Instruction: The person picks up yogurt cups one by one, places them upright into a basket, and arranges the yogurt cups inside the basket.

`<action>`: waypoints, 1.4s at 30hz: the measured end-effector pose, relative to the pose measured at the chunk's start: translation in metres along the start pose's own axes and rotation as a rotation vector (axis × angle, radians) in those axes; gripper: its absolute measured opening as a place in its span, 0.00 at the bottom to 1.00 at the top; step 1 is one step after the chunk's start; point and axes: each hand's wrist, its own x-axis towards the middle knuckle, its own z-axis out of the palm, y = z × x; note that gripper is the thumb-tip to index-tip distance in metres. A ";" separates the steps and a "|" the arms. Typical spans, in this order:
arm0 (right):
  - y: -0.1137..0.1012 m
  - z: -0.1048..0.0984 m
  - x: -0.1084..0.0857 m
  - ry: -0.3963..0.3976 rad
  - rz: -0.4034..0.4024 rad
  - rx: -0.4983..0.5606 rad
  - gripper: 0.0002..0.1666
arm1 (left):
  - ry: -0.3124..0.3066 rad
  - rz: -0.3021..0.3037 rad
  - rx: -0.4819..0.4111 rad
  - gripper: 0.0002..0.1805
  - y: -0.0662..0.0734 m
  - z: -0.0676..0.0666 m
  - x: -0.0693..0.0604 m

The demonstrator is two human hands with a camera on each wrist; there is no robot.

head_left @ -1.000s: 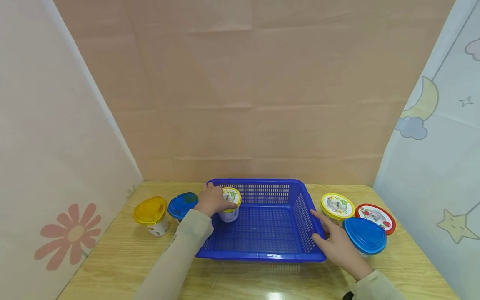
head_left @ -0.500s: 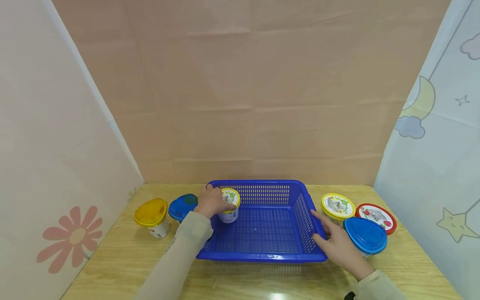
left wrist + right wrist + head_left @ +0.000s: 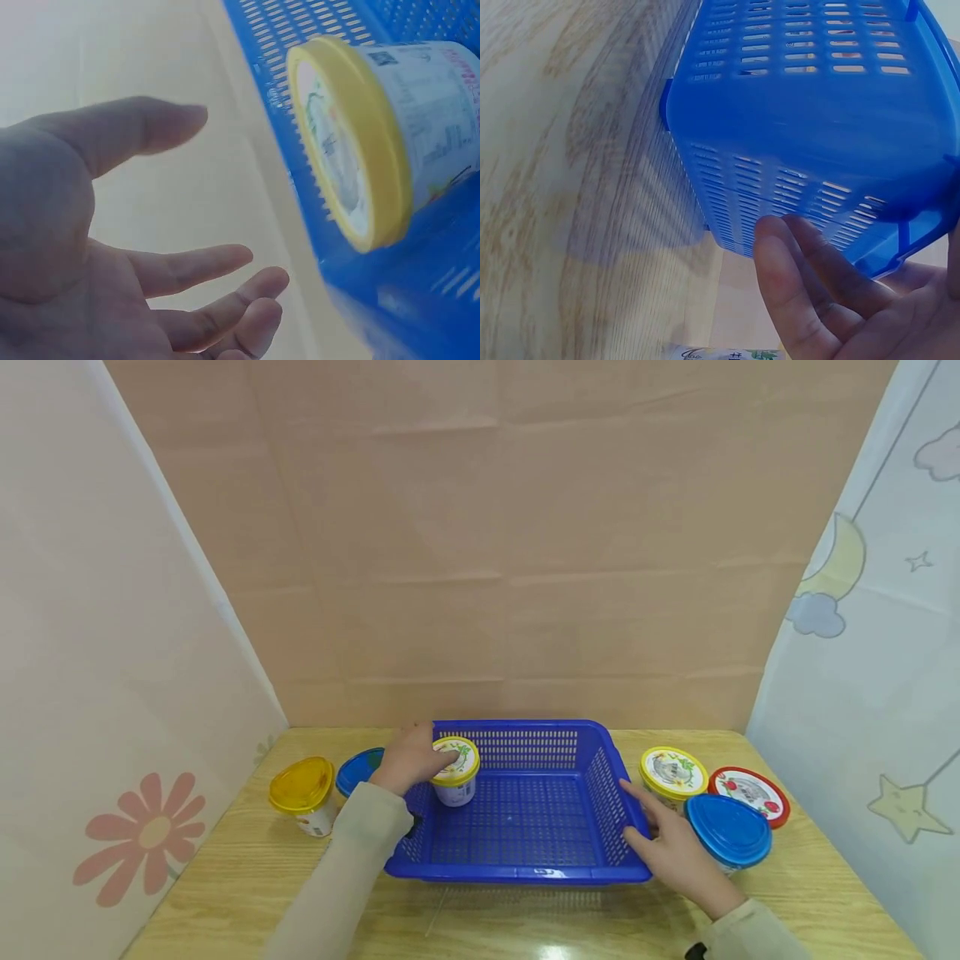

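Yellow on the lid and white on the body: a lidded cup (image 3: pixel 458 784), standing upright inside the blue basket (image 3: pixel 517 724), near its left wall, long axis vertical. To be found just to the right of the left hand (image 3: pixel 408 762); nearer by far to this one than to the right hand (image 3: pixel 671 847), across the basket floor.

Left hand at the left rim, with thumb and fingers spread apart and nothing between them. Thumb over the lid's edge in the head view, yet with a visible gap to the cup in the left wrist view. Forearm reaching in from the near left, in a pale sleeve (image 3: pixel 341 852).

Right hand at the opposite wall, gripping the rim, some fingers below it along the outer face.

Further out, on the wooden table (image 3: pixel 240 893): at left, a yellow-lidded tub (image 3: pixel 302 783) and a blue-lidded tub (image 3: pixel 357 770), the latter partly hidden by the left hand; at right, close together, a yellow-topped tub (image 3: pixel 673 772), a red-topped tub (image 3: pixel 750 793) and a blue-topped tub (image 3: pixel 727 829).
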 end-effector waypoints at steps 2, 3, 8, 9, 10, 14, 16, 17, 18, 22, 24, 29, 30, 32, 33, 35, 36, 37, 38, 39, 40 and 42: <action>0.001 0.000 0.001 0.001 0.000 -0.002 0.41 | 0.030 0.008 -0.004 0.42 -0.003 -0.004 -0.004; 0.001 0.000 0.001 0.002 0.000 -0.004 0.41 | 0.043 0.009 -0.013 0.42 -0.005 -0.006 -0.006; 0.003 0.000 0.001 0.004 -0.008 -0.017 0.41 | 0.142 -0.009 -0.015 0.36 -0.017 -0.017 -0.025; 0.003 0.000 0.001 0.004 -0.009 -0.014 0.40 | 0.165 -0.018 -0.016 0.36 -0.021 -0.019 -0.029; 0.003 0.000 0.001 0.004 -0.009 -0.010 0.40 | 0.190 -0.028 -0.010 0.35 -0.025 -0.021 -0.032; 0.004 0.000 0.000 0.004 -0.005 0.001 0.40 | 0.252 -0.091 0.013 0.36 -0.047 -0.029 -0.046; 0.004 0.000 0.000 0.004 -0.006 0.002 0.40 | 0.267 -0.118 0.009 0.37 -0.060 -0.033 -0.054; 0.004 0.000 0.000 0.002 -0.008 0.003 0.40 | 0.270 -0.130 0.011 0.38 -0.066 -0.036 -0.057; 0.004 0.000 0.000 0.003 -0.012 0.006 0.40 | 0.274 -0.141 0.017 0.38 -0.072 -0.038 -0.061; 0.004 -0.001 0.000 0.011 -0.019 -0.010 0.40 | 0.274 -0.176 0.054 0.42 -0.094 -0.048 -0.071; 0.004 -0.002 0.000 0.016 -0.023 -0.012 0.40 | 0.264 -0.199 0.083 0.45 -0.105 -0.051 -0.074; 0.004 -0.001 0.000 0.002 -0.022 0.004 0.40 | 0.227 -0.252 0.110 0.51 -0.133 -0.053 -0.081; 0.004 -0.001 0.000 -0.001 -0.019 0.007 0.40 | 0.219 -0.261 0.110 0.52 -0.138 -0.052 -0.082; 0.004 0.000 0.000 -0.002 -0.011 0.008 0.40 | 0.206 -0.273 0.104 0.54 -0.147 -0.050 -0.083; 0.004 0.000 0.000 -0.003 -0.007 0.012 0.40 | 0.202 -0.278 0.097 0.55 -0.151 -0.049 -0.083; 0.004 0.000 0.000 0.000 -0.008 0.014 0.40 | 0.194 -0.287 0.074 0.57 -0.156 -0.047 -0.083; 0.004 0.001 0.000 0.001 -0.009 0.013 0.40 | 0.190 -0.291 0.060 0.58 -0.159 -0.046 -0.083; 0.004 0.001 0.000 0.002 -0.010 0.013 0.40 | 0.187 -0.293 0.048 0.59 -0.161 -0.045 -0.083; 0.004 0.001 0.000 0.000 -0.012 0.013 0.40 | 0.182 -0.295 0.033 0.61 -0.163 -0.045 -0.083; 0.004 0.001 0.000 -0.001 -0.009 0.015 0.40 | 0.177 -0.295 0.019 0.62 -0.165 -0.044 -0.082; 0.004 0.002 0.001 -0.003 -0.006 0.013 0.40 | 0.172 -0.292 0.004 0.63 -0.167 -0.044 -0.082; 0.004 0.002 0.001 -0.005 0.004 0.014 0.40 | 0.168 -0.285 -0.019 0.64 -0.170 -0.043 -0.081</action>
